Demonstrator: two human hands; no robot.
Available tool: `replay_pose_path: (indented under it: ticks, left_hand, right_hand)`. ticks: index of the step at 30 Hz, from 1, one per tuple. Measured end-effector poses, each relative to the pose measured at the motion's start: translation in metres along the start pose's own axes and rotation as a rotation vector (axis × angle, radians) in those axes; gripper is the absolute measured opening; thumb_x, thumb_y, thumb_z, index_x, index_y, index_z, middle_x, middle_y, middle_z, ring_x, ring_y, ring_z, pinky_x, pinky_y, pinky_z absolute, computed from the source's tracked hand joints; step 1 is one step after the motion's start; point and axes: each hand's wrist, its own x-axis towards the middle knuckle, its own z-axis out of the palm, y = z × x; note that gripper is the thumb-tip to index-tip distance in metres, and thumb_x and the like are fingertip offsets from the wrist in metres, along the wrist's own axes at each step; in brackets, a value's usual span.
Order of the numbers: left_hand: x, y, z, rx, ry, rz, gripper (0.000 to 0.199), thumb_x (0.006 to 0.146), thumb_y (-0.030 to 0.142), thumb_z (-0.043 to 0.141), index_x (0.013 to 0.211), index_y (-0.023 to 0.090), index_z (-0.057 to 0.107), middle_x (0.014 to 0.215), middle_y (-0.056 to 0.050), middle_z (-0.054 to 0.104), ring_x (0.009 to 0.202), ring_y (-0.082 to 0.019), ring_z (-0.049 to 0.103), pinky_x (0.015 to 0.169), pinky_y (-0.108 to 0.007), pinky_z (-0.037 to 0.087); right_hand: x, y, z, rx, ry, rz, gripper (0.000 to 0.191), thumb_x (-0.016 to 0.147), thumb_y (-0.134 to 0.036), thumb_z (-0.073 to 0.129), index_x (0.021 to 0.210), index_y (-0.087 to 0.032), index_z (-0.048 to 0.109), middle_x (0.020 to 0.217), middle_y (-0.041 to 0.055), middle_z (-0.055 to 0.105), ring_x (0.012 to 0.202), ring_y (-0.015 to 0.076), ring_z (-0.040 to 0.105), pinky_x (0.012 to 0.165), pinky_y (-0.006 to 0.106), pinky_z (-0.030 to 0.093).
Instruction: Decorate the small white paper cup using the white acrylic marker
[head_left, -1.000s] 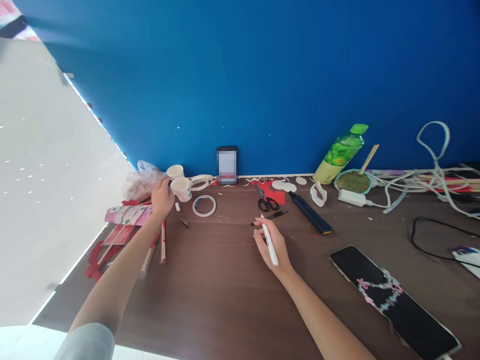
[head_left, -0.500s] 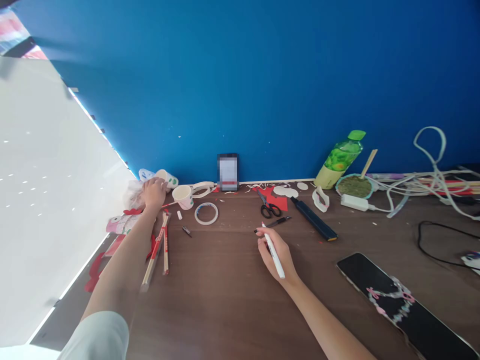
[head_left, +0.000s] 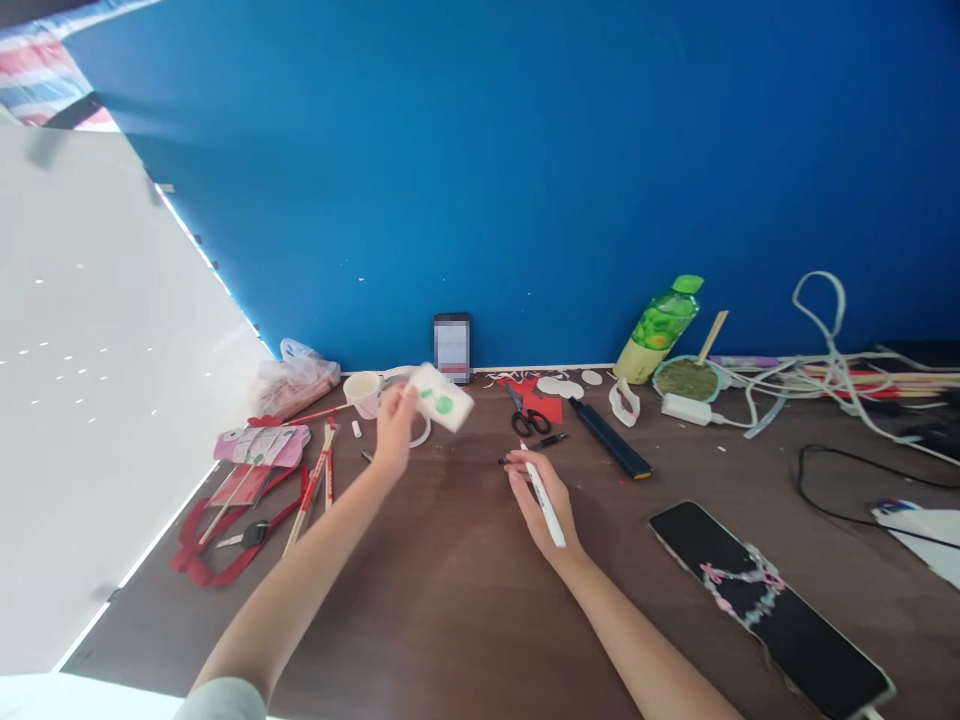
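Note:
A white paper cup [head_left: 442, 398] with green dots lies tilted on its side in the air, gripped by my left hand [head_left: 395, 425]. The cup hangs over the table and partly covers a roll of tape [head_left: 423, 433]. My right hand [head_left: 546, 500] is closed around a white marker pen [head_left: 545, 503], its reddish tip pointing away from me. Just beyond that hand are a black pen [head_left: 550, 442] and black-handled scissors [head_left: 531, 420], which lie by red paper [head_left: 547, 404]. Another paper cup [head_left: 363, 393] stands to the left of my left hand.
Wrapped chopsticks [head_left: 307, 490], a key [head_left: 251, 535] and red strips lie on the left. A phone [head_left: 453, 348] leans against the blue wall. At right are a green bottle [head_left: 660, 330], a bowl [head_left: 686, 380], white cables [head_left: 832, 375] and a large phone [head_left: 772, 610].
My left hand has lifted the dotted cup from beside the plastic bag and carried it right, towards the middle. My right hand still holds the marker in nearly the same place.

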Motion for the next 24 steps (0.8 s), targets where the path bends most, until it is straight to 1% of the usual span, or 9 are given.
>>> replay_pose_path:
  ticks: [3, 6, 9, 11, 14, 16, 19, 21, 24]
  left_hand:
    - [-0.047, -0.012, 0.036, -0.020, -0.103, -0.069, 0.041, 0.085, 0.059, 0.054, 0.085, 0.018, 0.058, 0.090, -0.006, 0.063, 0.085, -0.017, 0.066, 0.074, -0.031, 0.056]
    - [-0.075, -0.021, 0.052, -0.030, -0.133, -0.068, 0.044, 0.072, 0.059, 0.069, 0.082, 0.018, 0.056, 0.103, -0.009, 0.058, 0.094, -0.019, 0.063, 0.079, -0.032, 0.055]
    - [-0.087, -0.025, 0.053, -0.052, -0.173, -0.046, 0.062, 0.070, 0.061, 0.070, 0.113, 0.022, 0.049, 0.114, -0.011, 0.054, 0.109, -0.023, 0.059, 0.092, -0.038, 0.053]
    - [-0.089, -0.024, 0.048, -0.052, -0.293, 0.043, 0.082, 0.068, 0.061, 0.072, 0.131, 0.022, 0.036, 0.136, -0.017, 0.041, 0.126, -0.028, 0.050, 0.102, -0.044, 0.047]
    - [-0.090, -0.019, 0.039, 0.058, -0.499, 0.160, 0.114, 0.055, 0.051, 0.085, 0.144, 0.025, 0.019, 0.151, -0.018, 0.024, 0.143, -0.036, 0.028, 0.115, -0.052, 0.033]
    - [-0.092, -0.016, 0.036, 0.071, -0.592, 0.146, 0.117, 0.059, 0.040, 0.086, 0.147, 0.027, 0.010, 0.150, -0.018, 0.027, 0.141, -0.034, 0.033, 0.113, -0.051, 0.036]
    - [-0.094, -0.018, 0.037, 0.112, -0.538, 0.133, 0.110, 0.062, 0.022, 0.082, 0.146, 0.027, 0.010, 0.142, -0.016, 0.039, 0.133, -0.031, 0.045, 0.112, -0.051, 0.037]
    - [-0.093, -0.021, 0.039, 0.170, -0.448, 0.162, 0.104, 0.060, 0.015, 0.079, 0.142, 0.026, 0.017, 0.142, -0.016, 0.038, 0.133, -0.031, 0.043, 0.112, -0.051, 0.036]
    - [-0.092, -0.025, 0.041, 0.283, -0.332, 0.254, 0.091, 0.064, 0.014, 0.075, 0.138, 0.024, 0.024, 0.143, -0.016, 0.032, 0.138, -0.033, 0.034, 0.114, -0.053, 0.032]
  right_hand:
    - [-0.002, 0.002, 0.001, 0.051, 0.099, -0.054, 0.039, 0.083, -0.037, 0.063, 0.117, -0.023, 0.053, 0.123, 0.0130, 0.061, 0.113, 0.0258, 0.062, 0.093, 0.046, 0.055]
    - [-0.003, 0.007, 0.004, 0.005, 0.042, -0.090, 0.054, 0.074, -0.040, 0.073, 0.120, -0.022, 0.052, 0.128, 0.0145, 0.060, 0.119, 0.0290, 0.059, 0.095, 0.047, 0.054]
    - [-0.003, 0.007, 0.005, -0.010, 0.013, -0.017, 0.048, 0.076, -0.040, 0.071, 0.117, -0.022, 0.055, 0.118, 0.0129, 0.065, 0.105, 0.0275, 0.066, 0.088, 0.045, 0.057]
    - [-0.003, 0.003, 0.004, 0.056, 0.032, 0.054, 0.042, 0.081, -0.042, 0.065, 0.117, -0.022, 0.055, 0.116, 0.0121, 0.066, 0.097, 0.0252, 0.069, 0.080, 0.040, 0.059]
    - [-0.002, -0.003, 0.000, 0.074, 0.036, 0.101, 0.032, 0.086, -0.042, 0.057, 0.111, -0.022, 0.059, 0.113, 0.0108, 0.068, 0.093, 0.0238, 0.069, 0.078, 0.038, 0.059]
    - [-0.002, -0.005, 0.000, 0.060, 0.022, 0.126, 0.032, 0.085, -0.044, 0.057, 0.108, -0.021, 0.061, 0.109, 0.0110, 0.069, 0.090, 0.0243, 0.069, 0.075, 0.038, 0.059]
    - [-0.002, -0.002, 0.001, 0.047, 0.047, 0.156, 0.034, 0.084, -0.045, 0.059, 0.108, -0.021, 0.060, 0.111, 0.0122, 0.068, 0.097, 0.0271, 0.068, 0.080, 0.042, 0.058]
    - [-0.002, -0.001, 0.002, 0.068, 0.069, 0.119, 0.036, 0.083, -0.041, 0.061, 0.113, -0.022, 0.056, 0.117, 0.0129, 0.065, 0.105, 0.0277, 0.066, 0.086, 0.044, 0.057]
    - [-0.002, -0.001, 0.001, 0.035, 0.079, -0.019, 0.041, 0.083, -0.033, 0.064, 0.120, -0.023, 0.051, 0.123, 0.0131, 0.061, 0.111, 0.0270, 0.063, 0.093, 0.047, 0.055]
